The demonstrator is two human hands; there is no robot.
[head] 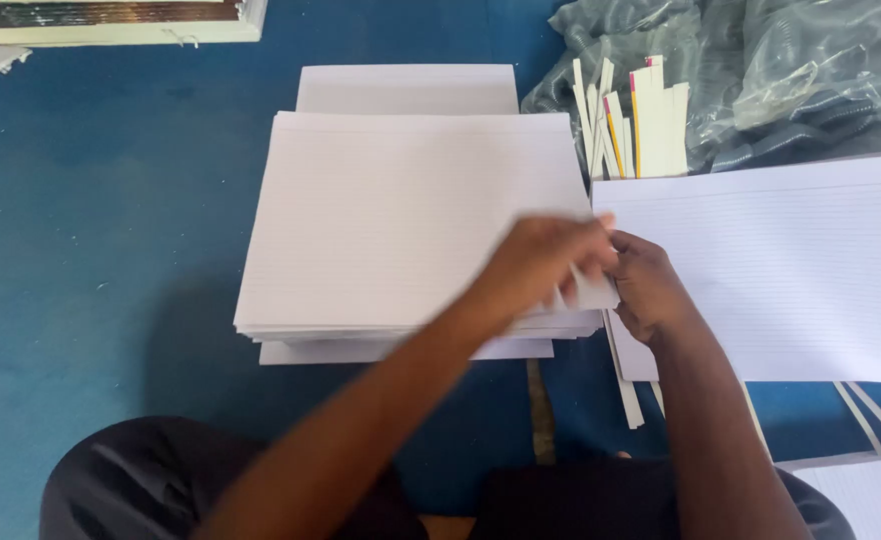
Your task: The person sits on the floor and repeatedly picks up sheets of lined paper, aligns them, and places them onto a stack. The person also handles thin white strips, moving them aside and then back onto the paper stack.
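Nearest to the camera, the person's dark lap (261,490) is showing at the bottom, with both arms reaching out over the blue floor (91,250). The left hand (546,262) and the right hand (649,285) are meeting close together at the right front corner of the big paper stack (391,220). They are pinching a small bent bit of white paper (591,290) between their fingers. The left hand is blurry, so I cannot tell just how many sheets it is gripping.

The corner could be creasing or tearing if the fingers are pulling too hard. The stack is sitting crooked on a smaller pile (406,88), so a hard tug could be sliding the top sheets off.

Beside the right hand, another wide sheet (791,270) is lying flat, with thin paper strips (626,390) poking out under it. A moving arm could be scattering these.

Farther back, more strips (641,115) are leaning against crinkly plastic bags (761,70).
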